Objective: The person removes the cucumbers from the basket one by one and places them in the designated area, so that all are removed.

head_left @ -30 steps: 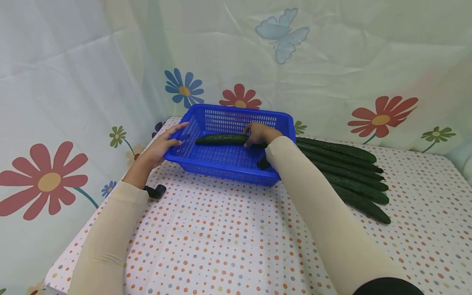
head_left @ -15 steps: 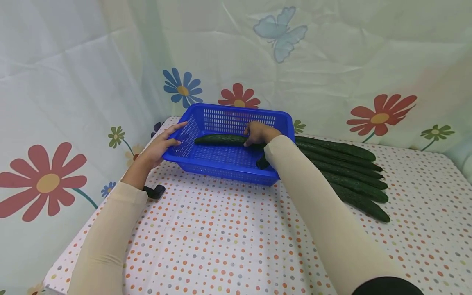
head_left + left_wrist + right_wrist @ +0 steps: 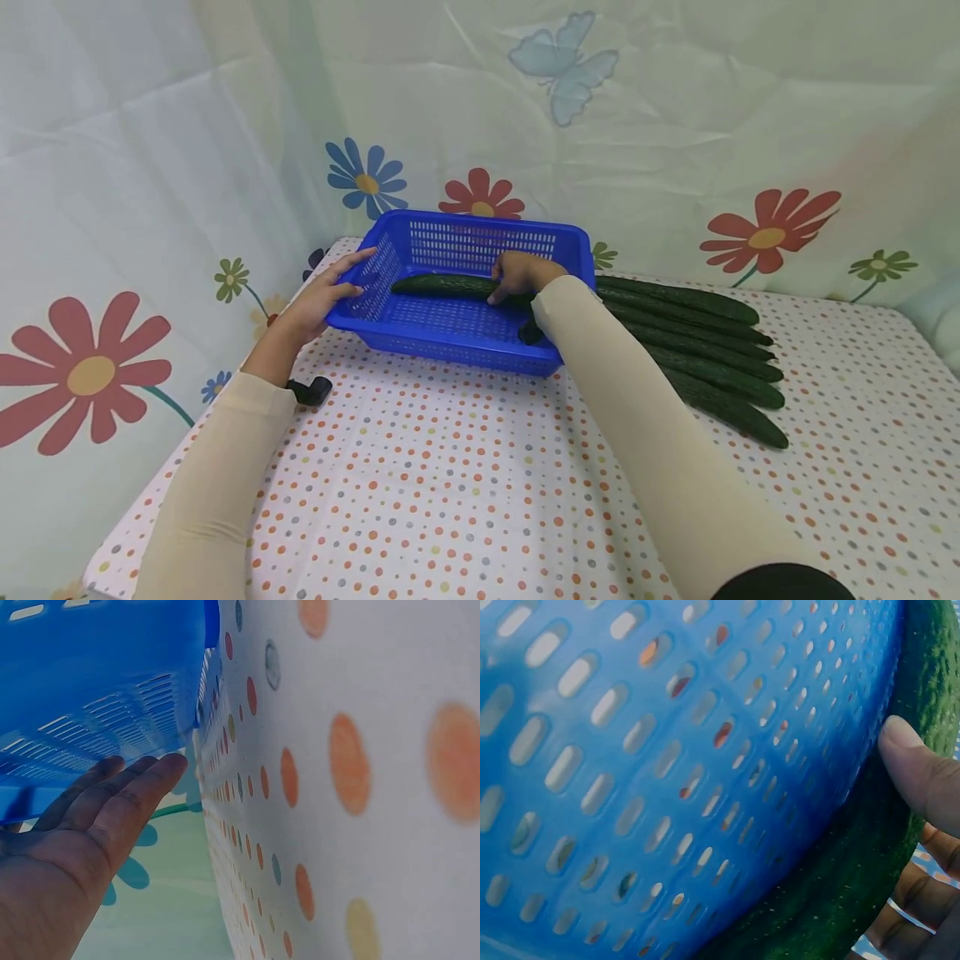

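Note:
A long dark green cucumber (image 3: 442, 286) lies along the inside of the blue plastic basket (image 3: 450, 342). My right hand (image 3: 519, 275) reaches over the basket's right side and grips this cucumber. In the right wrist view, the thumb (image 3: 919, 769) presses one side of the cucumber (image 3: 832, 877) while the other fingers curl behind it. At the basket's left end is my left hand (image 3: 322, 302), thumb and fingers spread along the rim. From the left wrist, its straight fingers (image 3: 131, 799) show against the outside of the slotted wall (image 3: 112, 712).
Several more cucumbers (image 3: 712, 371) lie side by side on the dotted tablecloth (image 3: 420, 483), right of the basket and partly behind my right sleeve. A flower-printed curtain (image 3: 652, 125) stands close behind the basket and along the left. A black wrist device (image 3: 311, 390) juts from my left wrist.
The head view has shifted slightly, so the scene sits a little further left. Both hands, the basket and the gripped cucumber keep nearly the same places relative to each other.

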Demonstrator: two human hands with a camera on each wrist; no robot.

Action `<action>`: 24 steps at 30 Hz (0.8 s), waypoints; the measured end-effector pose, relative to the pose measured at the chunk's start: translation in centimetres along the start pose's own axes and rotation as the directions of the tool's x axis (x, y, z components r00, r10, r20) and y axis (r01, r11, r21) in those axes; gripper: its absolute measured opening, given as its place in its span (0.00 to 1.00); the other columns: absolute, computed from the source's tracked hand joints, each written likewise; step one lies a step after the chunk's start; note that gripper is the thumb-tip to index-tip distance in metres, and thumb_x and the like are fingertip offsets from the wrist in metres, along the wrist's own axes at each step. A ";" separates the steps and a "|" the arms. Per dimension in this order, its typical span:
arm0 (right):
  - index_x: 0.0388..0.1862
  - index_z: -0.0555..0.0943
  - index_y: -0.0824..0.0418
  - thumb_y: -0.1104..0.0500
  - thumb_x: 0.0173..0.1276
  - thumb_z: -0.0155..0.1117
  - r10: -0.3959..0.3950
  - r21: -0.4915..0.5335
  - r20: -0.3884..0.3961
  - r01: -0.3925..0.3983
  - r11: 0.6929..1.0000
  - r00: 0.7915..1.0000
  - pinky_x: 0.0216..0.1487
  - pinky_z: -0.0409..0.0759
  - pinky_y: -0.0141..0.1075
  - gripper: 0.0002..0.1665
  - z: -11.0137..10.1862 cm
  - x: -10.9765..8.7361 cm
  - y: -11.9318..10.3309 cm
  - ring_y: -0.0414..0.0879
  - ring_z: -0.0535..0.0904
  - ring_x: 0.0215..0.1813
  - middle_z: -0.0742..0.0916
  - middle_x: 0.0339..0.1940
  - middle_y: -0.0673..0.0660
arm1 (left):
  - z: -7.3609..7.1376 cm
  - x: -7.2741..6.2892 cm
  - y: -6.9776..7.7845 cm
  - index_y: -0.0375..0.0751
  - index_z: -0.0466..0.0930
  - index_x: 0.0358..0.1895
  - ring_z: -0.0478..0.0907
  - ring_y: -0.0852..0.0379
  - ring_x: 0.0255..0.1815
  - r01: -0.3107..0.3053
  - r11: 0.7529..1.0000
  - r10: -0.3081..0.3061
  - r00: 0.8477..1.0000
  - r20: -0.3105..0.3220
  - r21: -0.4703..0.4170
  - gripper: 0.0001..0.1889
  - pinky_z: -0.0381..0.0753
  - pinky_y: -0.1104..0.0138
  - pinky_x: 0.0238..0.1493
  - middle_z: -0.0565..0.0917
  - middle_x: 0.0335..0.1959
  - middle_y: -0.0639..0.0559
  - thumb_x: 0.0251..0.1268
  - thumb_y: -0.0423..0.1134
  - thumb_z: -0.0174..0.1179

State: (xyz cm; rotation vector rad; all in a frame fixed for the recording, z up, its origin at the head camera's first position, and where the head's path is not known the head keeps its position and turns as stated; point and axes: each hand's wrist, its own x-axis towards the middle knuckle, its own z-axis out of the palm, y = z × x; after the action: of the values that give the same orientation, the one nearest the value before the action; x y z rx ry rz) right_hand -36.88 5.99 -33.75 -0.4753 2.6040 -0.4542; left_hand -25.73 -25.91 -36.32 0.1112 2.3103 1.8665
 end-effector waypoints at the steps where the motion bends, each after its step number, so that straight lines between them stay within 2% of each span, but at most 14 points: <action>1: 0.55 0.74 0.60 0.50 0.64 0.70 0.002 -0.001 0.003 -0.002 1.000 1.000 0.62 0.73 0.48 0.26 0.0 0.0 0.0 0.52 0.73 0.52 0.79 0.51 0.59 | 0.0 0.0 0.0 0.68 0.56 0.76 0.54 0.32 0.77 0.001 1.000 -0.001 1.000 0.001 -0.002 0.33 0.68 0.39 0.65 0.44 0.81 0.46 0.73 0.32 0.44; 10: 0.54 0.74 0.59 0.47 0.64 0.70 0.004 -0.028 0.010 -0.004 1.000 1.000 0.61 0.73 0.47 0.26 0.1 -0.1 -0.2 0.52 0.72 0.52 0.79 0.49 0.57 | 0.0 -0.1 0.0 0.67 0.56 0.76 0.54 0.32 0.77 -0.001 1.000 0.001 1.000 0.007 -0.008 0.33 0.68 0.39 0.64 0.45 0.81 0.46 0.73 0.32 0.44; 19: 0.55 0.75 0.61 0.49 0.65 0.69 -0.025 -0.067 0.003 0.025 0.997 1.000 0.58 0.75 0.46 0.25 0.3 -0.1 -0.6 0.51 0.72 0.50 0.79 0.49 0.57 | -0.4 -0.2 -0.2 0.67 0.55 0.77 0.54 0.31 0.77 -0.013 1.000 0.013 1.000 0.009 0.003 0.33 0.69 0.39 0.63 0.44 0.81 0.45 0.73 0.32 0.43; 24: 0.55 0.75 0.61 0.49 0.65 0.69 -0.015 -0.072 0.008 0.016 0.997 1.000 0.58 0.76 0.45 0.25 0.3 -0.1 -0.8 0.51 0.74 0.50 0.80 0.49 0.58 | -0.4 -0.3 -0.2 0.67 0.54 0.77 0.53 0.31 0.77 -0.014 1.000 0.014 1.000 0.012 0.004 0.33 0.69 0.39 0.63 0.44 0.82 0.45 0.73 0.32 0.43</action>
State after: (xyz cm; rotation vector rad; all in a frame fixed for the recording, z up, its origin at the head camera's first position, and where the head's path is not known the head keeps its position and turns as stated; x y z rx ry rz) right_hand -36.48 5.21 -33.65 -0.5209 2.6185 -0.3637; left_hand -25.47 -26.40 -36.37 0.1390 2.3109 1.8625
